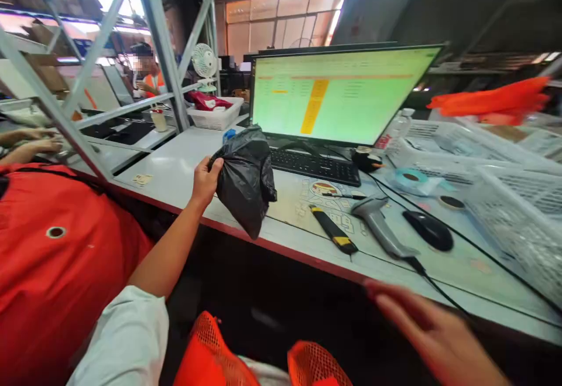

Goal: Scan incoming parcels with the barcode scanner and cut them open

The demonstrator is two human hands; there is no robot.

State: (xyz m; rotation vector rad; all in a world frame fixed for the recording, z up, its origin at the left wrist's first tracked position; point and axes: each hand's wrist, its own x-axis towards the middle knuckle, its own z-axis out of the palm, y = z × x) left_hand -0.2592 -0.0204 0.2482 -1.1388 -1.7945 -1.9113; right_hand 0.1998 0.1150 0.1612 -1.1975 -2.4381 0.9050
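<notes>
My left hand [206, 182] is closed on the gathered upper edge of a black plastic bag [246, 178], held up over the desk's front edge. A bit of blue [229, 135] shows at the bag's top; what the bag contains is hidden. Low on the right, my right hand [417, 321] is blurred by motion, its fingers stretched out and nothing seen in them. Nearest to it on the desk lie a grey barcode scanner [380, 225] with its cable and a black-and-yellow box cutter [334, 231].
A monitor [338, 99] stands behind a black keyboard [316, 166]. To the right are a mouse [428, 229], a tape roll [410, 180] and white baskets [518, 204]. A metal frame [162, 40] rises at left, beside a large red sack [57, 269]. Another person [151, 75] sits beyond.
</notes>
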